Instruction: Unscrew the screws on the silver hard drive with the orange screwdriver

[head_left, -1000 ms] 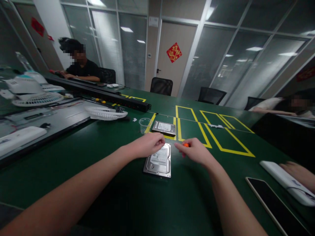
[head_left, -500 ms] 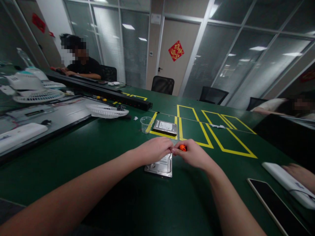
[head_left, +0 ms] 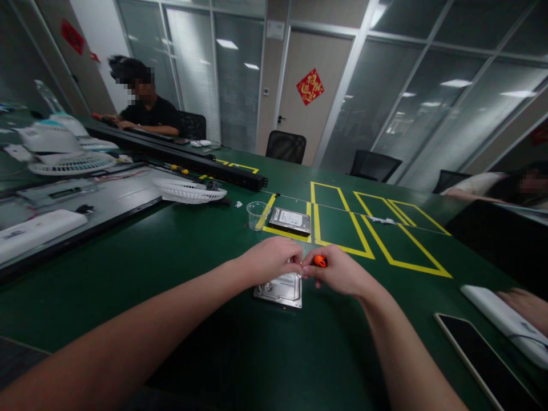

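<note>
A silver hard drive [head_left: 280,292] lies on the green table right under my hands, its far part covered by my left hand. My right hand [head_left: 336,268] is closed around a screwdriver with an orange handle [head_left: 320,261]; the rest of the tool is hidden by my fingers. The fingers of my left hand [head_left: 276,257] are pinched together above the drive and meet the fingertips of my right hand. Whatever is between the left fingertips is too small to make out. Beyond my hands, a second hard drive [head_left: 290,221] lies by yellow tape, beside a clear plastic cup [head_left: 258,216].
Yellow tape [head_left: 342,251] outlines rectangles on the table. At left are a metal panel [head_left: 124,197], white fan parts [head_left: 188,191] and a long black bar [head_left: 180,154]. A phone [head_left: 483,359] and another person's hand on a white device [head_left: 505,319] are at right.
My hands stay together above the near drive, with small finger movements; the right fingers have loosened slightly. The whole view has shifted a little.
</note>
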The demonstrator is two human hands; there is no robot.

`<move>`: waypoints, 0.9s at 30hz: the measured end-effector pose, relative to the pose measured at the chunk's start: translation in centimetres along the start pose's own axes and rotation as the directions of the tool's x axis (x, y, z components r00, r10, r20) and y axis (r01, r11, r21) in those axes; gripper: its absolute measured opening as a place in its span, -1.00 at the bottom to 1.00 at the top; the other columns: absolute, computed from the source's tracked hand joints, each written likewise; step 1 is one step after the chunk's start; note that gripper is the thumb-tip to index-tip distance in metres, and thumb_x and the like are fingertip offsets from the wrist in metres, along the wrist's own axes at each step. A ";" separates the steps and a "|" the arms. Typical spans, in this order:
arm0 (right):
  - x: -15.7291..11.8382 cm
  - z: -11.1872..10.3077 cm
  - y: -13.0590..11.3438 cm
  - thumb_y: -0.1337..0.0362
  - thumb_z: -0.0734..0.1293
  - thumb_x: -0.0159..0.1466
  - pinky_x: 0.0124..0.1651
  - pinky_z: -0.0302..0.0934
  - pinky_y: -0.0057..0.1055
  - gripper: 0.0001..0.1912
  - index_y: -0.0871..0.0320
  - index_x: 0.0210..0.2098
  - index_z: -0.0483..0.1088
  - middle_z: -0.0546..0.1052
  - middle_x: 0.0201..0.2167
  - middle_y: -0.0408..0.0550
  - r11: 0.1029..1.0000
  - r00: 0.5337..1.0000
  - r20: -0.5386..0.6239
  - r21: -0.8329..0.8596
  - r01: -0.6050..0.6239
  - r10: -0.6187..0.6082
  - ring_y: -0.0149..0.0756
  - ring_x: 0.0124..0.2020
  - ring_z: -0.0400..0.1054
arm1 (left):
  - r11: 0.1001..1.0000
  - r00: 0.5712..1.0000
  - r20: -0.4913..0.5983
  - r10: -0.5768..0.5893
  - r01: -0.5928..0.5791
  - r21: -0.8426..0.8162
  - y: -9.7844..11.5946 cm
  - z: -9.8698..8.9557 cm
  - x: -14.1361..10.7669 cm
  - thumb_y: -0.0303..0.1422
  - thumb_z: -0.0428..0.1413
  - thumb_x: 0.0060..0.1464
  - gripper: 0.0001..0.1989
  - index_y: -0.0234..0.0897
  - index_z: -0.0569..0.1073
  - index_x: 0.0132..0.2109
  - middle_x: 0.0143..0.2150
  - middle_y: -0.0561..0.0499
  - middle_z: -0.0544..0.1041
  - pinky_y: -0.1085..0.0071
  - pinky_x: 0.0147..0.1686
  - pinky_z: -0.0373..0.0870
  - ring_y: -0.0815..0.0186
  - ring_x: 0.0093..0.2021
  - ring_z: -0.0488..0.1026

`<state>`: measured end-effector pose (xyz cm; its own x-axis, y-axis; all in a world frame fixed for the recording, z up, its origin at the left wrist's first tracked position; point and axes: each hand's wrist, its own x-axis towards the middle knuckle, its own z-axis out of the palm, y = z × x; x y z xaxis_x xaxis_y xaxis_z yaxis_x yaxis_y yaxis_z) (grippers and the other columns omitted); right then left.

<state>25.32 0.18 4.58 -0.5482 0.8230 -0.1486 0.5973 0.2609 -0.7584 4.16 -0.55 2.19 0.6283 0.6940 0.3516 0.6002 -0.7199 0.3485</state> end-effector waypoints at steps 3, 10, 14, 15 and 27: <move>-0.1 0.0 0.0 0.36 0.37 0.22 -0.42 0.27 -0.44 -0.92 0.22 -0.38 0.53 0.54 -0.52 -0.09 1.000 1.000 0.008 0.014 0.004 -0.004 -0.34 -0.52 0.41 | 1.000 1.000 -0.016 0.000 0.000 -0.012 -0.1 0.0 0.0 -0.28 0.32 0.19 -0.80 -0.30 0.51 -0.27 -0.28 0.02 0.56 0.40 -0.25 0.27 0.27 -0.24 0.46; -0.2 0.1 0.0 0.33 0.39 0.20 -0.36 0.28 -0.41 -0.94 0.20 -0.36 0.52 0.55 -0.53 -0.12 0.999 0.999 0.015 0.027 0.032 -0.032 -0.32 -0.48 0.42 | 1.000 1.000 -0.030 0.002 -0.003 -0.003 -0.3 0.1 0.0 -0.28 0.35 0.15 -0.79 -0.30 0.52 -0.29 -0.30 0.03 0.56 0.39 -0.26 0.26 0.27 -0.26 0.47; -0.1 0.0 0.0 0.32 0.37 0.22 -0.38 0.25 -0.42 -0.92 0.20 -0.35 0.51 0.53 -0.55 -0.13 0.999 0.999 0.018 -0.009 0.044 -0.044 -0.33 -0.50 0.39 | 1.000 0.999 -0.032 0.006 -0.005 0.029 -0.2 0.1 0.1 -0.27 0.34 0.16 -0.79 -0.30 0.52 -0.29 -0.30 0.02 0.56 0.38 -0.26 0.26 0.25 -0.26 0.46; -0.1 0.0 -0.1 0.34 0.36 0.20 -0.38 0.24 -0.42 -0.92 0.20 -0.36 0.52 0.53 -0.55 -0.14 0.999 0.999 0.011 -0.024 0.046 -0.045 -0.33 -0.50 0.37 | 0.999 1.000 -0.028 0.004 -0.003 0.041 -0.1 0.1 0.1 -0.27 0.34 0.17 -0.79 -0.30 0.52 -0.29 -0.30 0.01 0.56 0.37 -0.26 0.26 0.25 -0.26 0.46; 0.0 0.2 0.1 0.32 0.37 0.22 -0.31 0.25 -0.38 -0.93 0.18 -0.38 0.50 0.54 -0.48 -0.10 0.988 0.997 -0.040 -0.141 0.060 -0.066 -0.29 -0.42 0.38 | 0.995 0.961 -0.276 -0.012 0.039 0.092 -1.9 -1.9 -0.6 -0.25 0.13 0.36 -0.71 -0.30 0.44 -0.34 -0.37 0.02 0.49 0.36 -0.27 0.27 0.29 -0.31 0.40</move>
<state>25.22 0.08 4.39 -0.5625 0.8236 -0.0726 0.6399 0.3781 -0.6690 1.71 0.40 2.95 0.4600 0.6778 0.5736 0.6670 -0.6902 0.2808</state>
